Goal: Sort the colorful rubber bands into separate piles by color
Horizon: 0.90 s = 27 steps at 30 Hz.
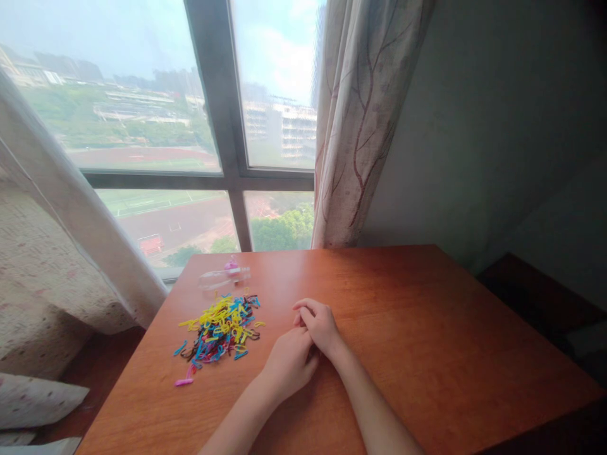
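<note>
My left hand [293,357] and my right hand [323,327] rest together on the wooden table [403,341]. The right one lies across the front of the left, its fingers bent and pressed together, with no object showing in them. Most of the left fingers are hidden beneath it. Just left of both hands is a loose heap of small coloured loops [222,328], yellow, blue, black and pink; their exact kind is unclear. A pink piece [184,382] lies at the near edge of the heap. Neither hand touches the heap.
Behind the heap, a clear plastic container [213,278] lies near a pinkish-purple part [231,266]. A window [232,180] stands beyond the table, with a patterned curtain [365,120] on its right and another curtain [57,253] on its left.
</note>
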Motion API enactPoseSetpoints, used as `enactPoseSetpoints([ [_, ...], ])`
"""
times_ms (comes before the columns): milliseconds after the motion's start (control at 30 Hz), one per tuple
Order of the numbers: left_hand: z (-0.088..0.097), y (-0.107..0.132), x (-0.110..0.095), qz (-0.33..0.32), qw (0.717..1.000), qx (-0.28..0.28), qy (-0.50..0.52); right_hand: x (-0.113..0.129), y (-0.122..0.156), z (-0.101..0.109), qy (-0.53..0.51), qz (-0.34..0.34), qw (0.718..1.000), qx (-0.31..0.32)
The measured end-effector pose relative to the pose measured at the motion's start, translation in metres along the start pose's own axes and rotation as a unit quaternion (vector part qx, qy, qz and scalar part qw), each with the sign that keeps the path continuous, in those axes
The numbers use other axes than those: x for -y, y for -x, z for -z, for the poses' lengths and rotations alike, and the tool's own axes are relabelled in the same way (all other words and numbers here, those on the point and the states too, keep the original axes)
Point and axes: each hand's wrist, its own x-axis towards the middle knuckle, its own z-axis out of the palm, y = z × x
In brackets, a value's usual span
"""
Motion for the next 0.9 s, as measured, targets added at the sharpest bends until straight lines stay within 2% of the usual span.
enactPoseSetpoints([
  [900, -0.0008, -0.0007, 0.0004, -0.004, 1.000, -0.003, 0.005, 0.0025, 0.0004, 0.0013, 0.008, 0.000, 1.000, 0.000],
])
